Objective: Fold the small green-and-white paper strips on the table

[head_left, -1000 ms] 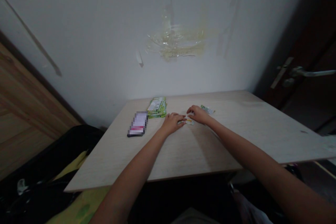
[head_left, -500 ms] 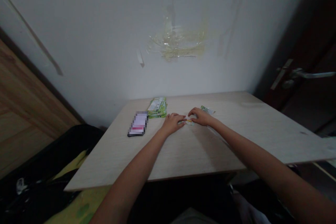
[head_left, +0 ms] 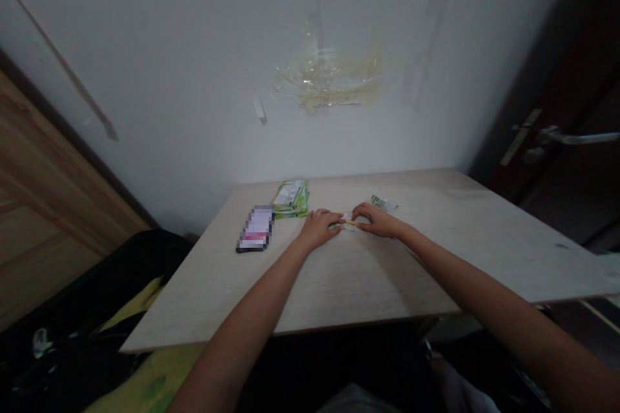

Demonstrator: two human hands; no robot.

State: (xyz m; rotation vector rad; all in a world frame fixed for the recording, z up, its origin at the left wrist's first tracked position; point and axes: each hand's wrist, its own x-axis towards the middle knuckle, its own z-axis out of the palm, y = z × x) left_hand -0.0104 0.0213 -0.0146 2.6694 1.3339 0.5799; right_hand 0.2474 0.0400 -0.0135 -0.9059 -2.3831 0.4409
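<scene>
1. The wall (head_left: 194, 77) is the biggest thing. It is pale, with shiny tape (head_left: 334, 80) stuck on it.
2. The table (head_left: 484, 232) is next, light and flat, up against the wall. It is in the same place as before.
3. A dark door (head_left: 581, 181) is on the right side, with a silver handle (head_left: 586, 137).
4. The right hand (head_left: 380, 221) is the thing that moves most. Half a second ago it was a bit more to the left and farther away. Now it is a little more to the right and closer to the person. Its fingers are bent, with the thumb a little apart. I cannot tell if they pinch anything.
5. The left hand (head_left: 318, 227) stays where it was, low on the table. Its fingers reach over the small pale piece. I cannot tell if they pinch it or just press on it.
6. The phone (head_left: 256, 229) lies by the left edge of the table, not moved. Its screen is blurry.
7. The pile of green packets (head_left: 290, 200) stays just beside the phone.
8. A green and white packet (head_left: 383, 204) lies just behind the right hand, like before.
9. The small pale piece (head_left: 349, 223) is on the table between the hands. It has a yellow bit, and more of it shows now.
</scene>
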